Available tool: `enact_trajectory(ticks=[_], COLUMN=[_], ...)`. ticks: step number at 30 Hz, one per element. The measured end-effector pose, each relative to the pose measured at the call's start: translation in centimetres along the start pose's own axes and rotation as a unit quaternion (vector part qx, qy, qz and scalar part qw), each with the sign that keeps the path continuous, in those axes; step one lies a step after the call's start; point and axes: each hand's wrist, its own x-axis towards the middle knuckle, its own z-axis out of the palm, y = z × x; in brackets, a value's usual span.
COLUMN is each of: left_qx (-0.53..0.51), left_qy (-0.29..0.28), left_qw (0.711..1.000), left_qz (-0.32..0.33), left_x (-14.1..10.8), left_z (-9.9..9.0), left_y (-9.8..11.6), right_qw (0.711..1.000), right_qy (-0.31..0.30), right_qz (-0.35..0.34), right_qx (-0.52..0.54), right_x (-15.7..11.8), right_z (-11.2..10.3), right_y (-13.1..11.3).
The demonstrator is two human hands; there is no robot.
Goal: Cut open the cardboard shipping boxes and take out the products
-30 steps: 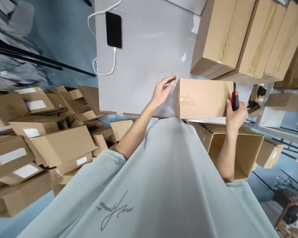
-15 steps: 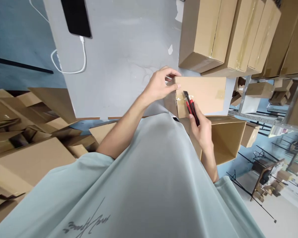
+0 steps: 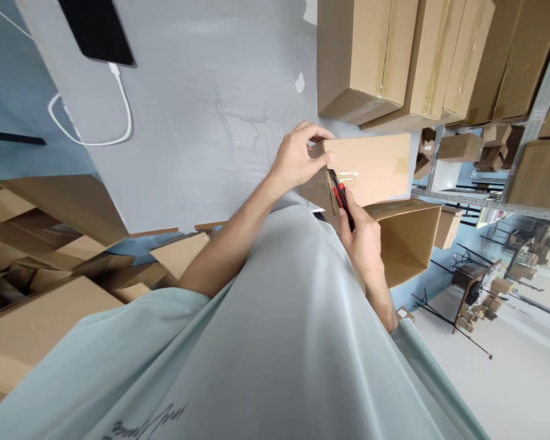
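Here's the box [image 3: 376, 168], up at two o'clock from the middle of the view, lying hard by the near edge of the bench [image 3: 178, 122]. Tight quarters at its twelve o'clock: a row of taped boxes [image 3: 371, 58] stands just beyond, with only a thin strip of bench between. Wide bare bench opens from nine round to eleven, while an open carton [image 3: 407, 241] sits below the bench edge at five. And the left hand [image 3: 299, 157] is on the ten o'clock corner, thumb pressed on the upper face, other fingers bent round past the edge, a small gap showing between, so it's clamped across that corner. Right hand [image 3: 363, 235] at the box's six to seven o'clock, fingers closed round a red and black cutter [image 3: 341, 194], its tip pointing to eleven, right at the nine o'clock edge beside shiny tape [image 3: 348, 178]; how deep the blade goes, I can't tell. The bench is smooth grey, a phone [image 3: 99, 30] with a white cable [image 3: 127, 116] at ten o'clock. Loose cartons [image 3: 50, 318] heap up at eight, and metal shelving [image 3: 467, 197] stands at three.
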Motion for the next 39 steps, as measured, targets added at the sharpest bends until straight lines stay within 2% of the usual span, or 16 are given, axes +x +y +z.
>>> enact_trajectory(ticks=[6, 11, 16, 21, 23, 25, 28, 30, 32, 34, 36, 39], left_qx=[-0.023, -0.015, -0.006, 0.003, 0.005, 0.006, 0.009, 0.02, 0.037, 0.056, 0.078, 0.121], left_qy=[0.008, 0.017, 0.021, 0.034, 0.04, 0.048, 0.066, 0.084, 0.107, 0.128, 0.142, 0.156], left_qw=[1.0, 1.0, 1.0, 0.999, 0.999, 0.999, 0.997, 0.996, 0.993, 0.989, 0.985, 0.977], left_qz=[-0.006, -0.004, -0.002, -0.013, -0.018, -0.022, -0.028, -0.035, -0.045, -0.055, -0.064, -0.081], left_x=[-0.2, -0.4, -0.5, -0.8, -1.1, -1.4, -2.0, -2.3, -2.7, -2.9, -3.1, -3.0], left_z=[0.1, 0.0, 0.4, 0.2, 0.2, 0.1, 0.3, 0.5, 0.8, 1.2, 1.6, 1.9], left_y=[-0.2, -0.1, 0.0, -0.1, 0.0, 0.1, 0.3, 0.5, 0.7, 0.9, 1.1, 1.5], right_qw=[0.993, 0.978, 0.96, 0.981, 0.993, 0.998, 0.986, 0.973, 0.967, 0.966, 0.966, 0.969], right_qy=[-0.009, -0.065, -0.129, -0.103, -0.056, 0.022, 0.158, 0.214, 0.232, 0.228, 0.208, 0.152], right_qz=[0.038, 0.051, 0.072, 0.026, -0.007, -0.009, 0.044, 0.082, 0.104, 0.107, 0.094, 0.069], right_qx=[-0.107, -0.193, -0.236, -0.164, -0.104, -0.055, -0.03, -0.018, 0.011, 0.061, 0.122, 0.182], right_x=[0.3, -0.3, -2.1, -3.4, -3.6, -2.9, 0.8, 4.2, 7.3, 9.4, 10.4, 10.5], right_z=[1.2, 0.0, -1.0, -2.0, -3.4, -4.9, -6.2, -6.1, -5.4, -4.6, -3.9, -3.1], right_y=[-2.8, -4.7, -3.8, -2.4, -1.1, 1.4, 7.4, 12.0, 15.9, 18.6, 19.8, 20.0])
